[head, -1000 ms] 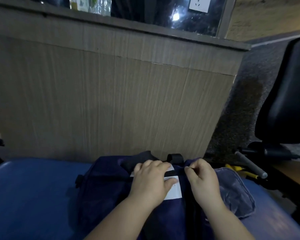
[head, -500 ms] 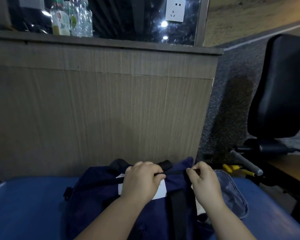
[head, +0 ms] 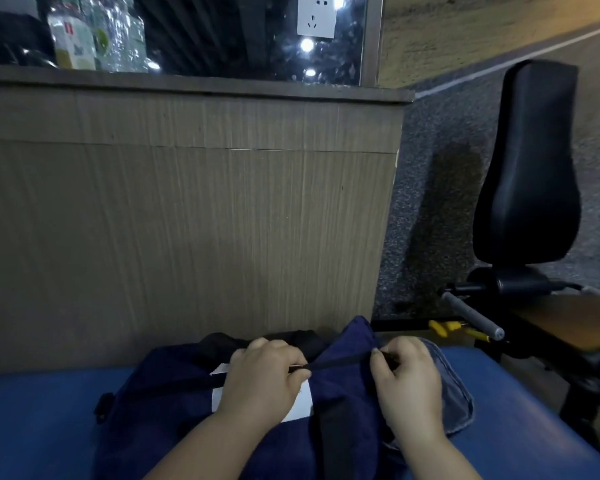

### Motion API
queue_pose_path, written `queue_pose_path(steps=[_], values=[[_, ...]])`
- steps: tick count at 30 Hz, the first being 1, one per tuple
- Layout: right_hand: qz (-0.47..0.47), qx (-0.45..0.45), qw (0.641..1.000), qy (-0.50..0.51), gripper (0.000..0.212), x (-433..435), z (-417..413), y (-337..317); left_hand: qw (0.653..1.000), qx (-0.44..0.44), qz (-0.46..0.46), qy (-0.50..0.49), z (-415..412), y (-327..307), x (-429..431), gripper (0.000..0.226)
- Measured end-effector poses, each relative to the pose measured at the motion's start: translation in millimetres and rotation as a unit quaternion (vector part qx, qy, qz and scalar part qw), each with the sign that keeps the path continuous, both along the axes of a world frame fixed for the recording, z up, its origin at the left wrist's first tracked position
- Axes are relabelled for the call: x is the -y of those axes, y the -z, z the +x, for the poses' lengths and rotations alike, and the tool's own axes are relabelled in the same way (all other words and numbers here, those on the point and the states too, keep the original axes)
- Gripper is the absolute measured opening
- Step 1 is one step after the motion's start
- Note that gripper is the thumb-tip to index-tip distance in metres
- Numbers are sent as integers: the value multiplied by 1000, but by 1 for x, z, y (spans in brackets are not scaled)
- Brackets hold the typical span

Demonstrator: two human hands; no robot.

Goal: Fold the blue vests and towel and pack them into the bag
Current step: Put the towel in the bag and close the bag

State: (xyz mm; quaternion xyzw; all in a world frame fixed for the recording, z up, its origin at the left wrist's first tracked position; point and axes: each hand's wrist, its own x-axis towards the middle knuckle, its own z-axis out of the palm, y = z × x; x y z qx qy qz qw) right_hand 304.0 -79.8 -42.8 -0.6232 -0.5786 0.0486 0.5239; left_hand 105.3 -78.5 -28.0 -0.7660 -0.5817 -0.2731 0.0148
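A dark navy bag [head: 160,407] lies on the blue padded surface [head: 35,420] right in front of me. A white label [head: 302,401] shows on its top. My left hand [head: 260,382] pinches the bag's top edge near the label. My right hand [head: 407,379] pinches the black zipper line [head: 340,362] stretched between both hands. A grey-blue fabric piece [head: 454,396] sticks out under my right hand at the bag's right end. A black strap [head: 333,434] runs across the bag. No vests or towel are visible outside the bag.
A wooden counter panel [head: 187,220] rises directly behind the bag, with bottles [head: 94,36] on top. A black padded chair or bench back [head: 530,168] stands at the right, with a grey bar [head: 471,315] and yellow-handled tools [head: 454,329] beside it.
The view tilted upward, so the bag sits lower in frame. My hands have spread apart along the bag's top, the right one drawing the black zipper line to the right.
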Motion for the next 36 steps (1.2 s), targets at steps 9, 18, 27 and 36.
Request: queue_pose_path(steps=[9, 18, 27, 36], values=[[-105, -105, 989, 8, 11, -11, 35, 19, 996, -47, -73, -8, 17, -5, -9, 7], [-171, -181, 968, -39, 19, -29, 36, 46, 958, -119, -175, 195, 86, -5, -36, 60], [-150, -7, 985, 81, 29, -39, 73, 68, 960, -209, -161, 92, 109, 21, -88, 49], [-306, -180, 928, 110, 89, -58, 130, 63, 953, -266, -144, -14, 125, 14, -119, 49]])
